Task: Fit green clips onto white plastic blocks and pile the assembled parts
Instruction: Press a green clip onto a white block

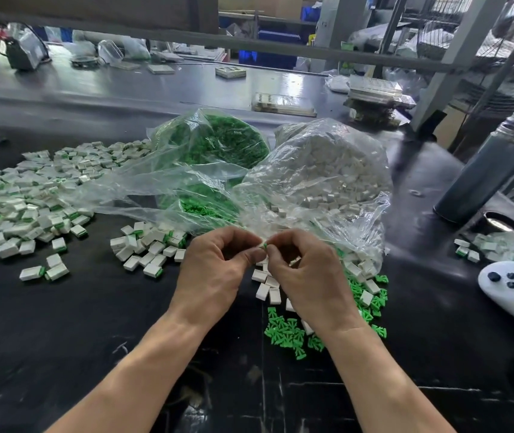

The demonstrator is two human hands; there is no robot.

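My left hand (215,270) and my right hand (305,273) meet above the black table, fingers curled. Between their fingertips a small green clip (264,245) is pinched. Whether a white block sits in either palm is hidden by the fingers. Loose white blocks (265,285) lie just under my hands. Several loose green clips (283,332) are scattered below my right wrist. A wide pile of assembled white-and-green parts (15,207) covers the table's left side, with a smaller heap (149,245) nearer my left hand.
An open clear bag of green clips (218,142) and a clear bag of white blocks (327,170) lie behind my hands. A dark cylinder (483,176) and a white device with dark buttons (511,289) stand at the right. Trays and clutter fill the back.
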